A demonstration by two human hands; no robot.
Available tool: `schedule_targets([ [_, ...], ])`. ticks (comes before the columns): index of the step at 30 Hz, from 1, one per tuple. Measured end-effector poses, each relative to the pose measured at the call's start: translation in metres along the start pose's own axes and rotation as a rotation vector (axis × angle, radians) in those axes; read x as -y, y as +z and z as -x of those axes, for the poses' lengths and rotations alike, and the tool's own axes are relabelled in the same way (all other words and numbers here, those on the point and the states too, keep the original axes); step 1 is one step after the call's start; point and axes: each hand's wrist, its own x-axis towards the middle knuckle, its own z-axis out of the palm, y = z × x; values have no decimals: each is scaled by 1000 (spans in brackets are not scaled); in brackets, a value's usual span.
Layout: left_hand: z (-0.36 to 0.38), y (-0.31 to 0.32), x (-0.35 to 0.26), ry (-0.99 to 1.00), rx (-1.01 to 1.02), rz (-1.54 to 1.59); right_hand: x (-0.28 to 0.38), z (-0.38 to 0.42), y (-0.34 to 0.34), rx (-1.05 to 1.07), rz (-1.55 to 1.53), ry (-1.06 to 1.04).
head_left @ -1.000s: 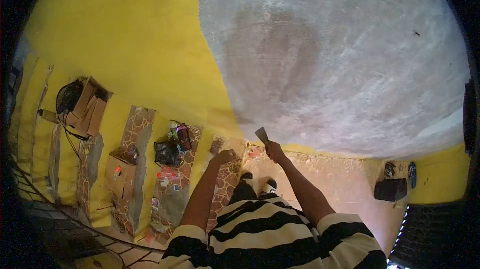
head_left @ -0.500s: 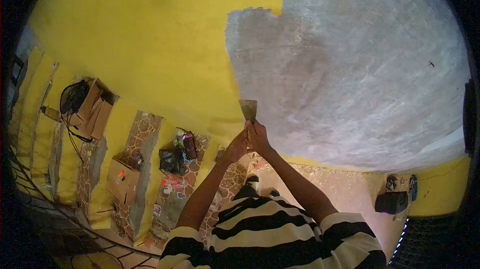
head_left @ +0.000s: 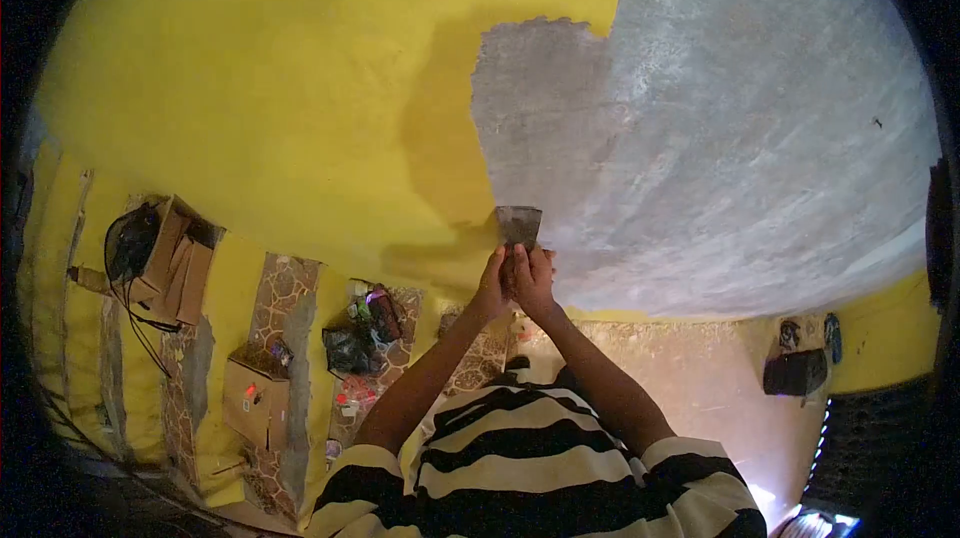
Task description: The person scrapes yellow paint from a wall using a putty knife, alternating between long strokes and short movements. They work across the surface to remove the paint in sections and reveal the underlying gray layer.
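Both of my hands are wrapped round the handle of a putty knife (head_left: 519,226), its flat metal blade pointing up at the wall. My left hand (head_left: 493,284) closes on the handle from the left, and my right hand (head_left: 533,279) presses against it from the right. The handle itself is mostly hidden by the fingers. In this view the blade overlaps the lower end of the border between yellow paint (head_left: 300,88) and a bare grey patch (head_left: 740,128). Shadows of my head and arms fall across that border.
On the left, stone-patterned steps (head_left: 283,303) carry an open cardboard box (head_left: 178,268) with a black cable, a second box (head_left: 256,403) and a black plastic bag (head_left: 347,349). A dark box-shaped object (head_left: 795,373) stands on the floor at right, beside shoes (head_left: 832,330).
My view has shifted, with the wall's paint border now further right. The hands and putty knife have moved slightly right, and the blade looks wider. Both hands keep their grip.
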Motion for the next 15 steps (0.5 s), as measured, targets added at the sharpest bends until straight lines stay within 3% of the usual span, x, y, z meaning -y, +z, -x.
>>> schedule_targets([
  [1,4,15,-4,-16,-142,3,6,2,2,-46,-120,-53],
  [4,1,31,-15,45,-281,-158,14,-4,1,-14,-107,-16],
  [8,3,49,-33,80,-267,-132,3,-12,3,52,-28,55],
  [10,5,51,-32,66,-264,-197,3,-10,7,-73,30,-133],
  [15,3,47,-31,70,-267,-182,12,-8,9,-62,-135,-2],
])
